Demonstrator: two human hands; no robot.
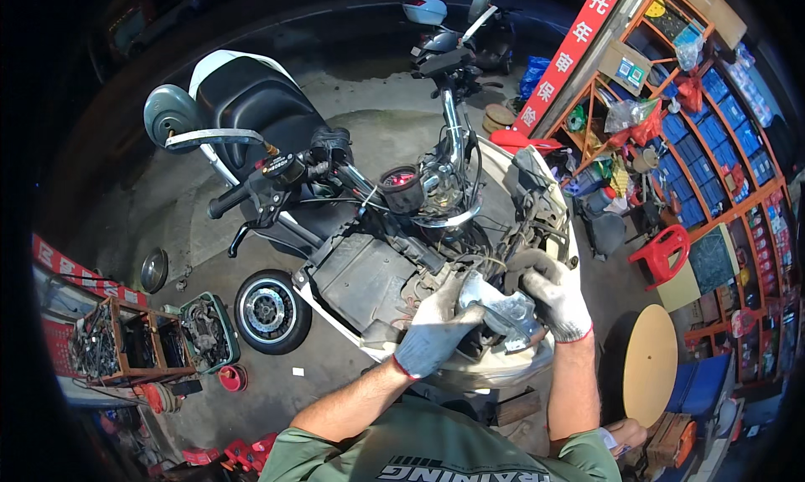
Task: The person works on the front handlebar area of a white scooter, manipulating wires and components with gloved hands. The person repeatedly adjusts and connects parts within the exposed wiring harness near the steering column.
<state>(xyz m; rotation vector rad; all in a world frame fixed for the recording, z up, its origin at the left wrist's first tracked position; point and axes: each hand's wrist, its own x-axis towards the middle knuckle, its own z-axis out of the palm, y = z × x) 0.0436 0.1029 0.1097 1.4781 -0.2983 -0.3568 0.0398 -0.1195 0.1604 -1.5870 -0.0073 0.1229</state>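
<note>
My left hand (440,327), in a white knit glove, grips the left side of a shiny, pale, curved part (503,312), perhaps a lamp piece. My right hand (555,295), gloved with dark-stained fingers, is curled beside the part's upper right; what its fingers hold is hidden. Both hands are over the opened front of a scooter (344,272), among exposed wires and brackets. To their left sits a dusty dark plastic panel (362,279). Above it, the handlebar (289,173) stands with bare forks and a round dark cup (401,189) holding something red.
A loose wheel (272,312) lies left of the scooter, near a green tray of parts (208,331) and a wooden rack (138,338). Rightward are a red stool (662,256), a round tan board (650,365) and crowded orange shelves (700,138). Another person's skin shows (627,434) at lower right.
</note>
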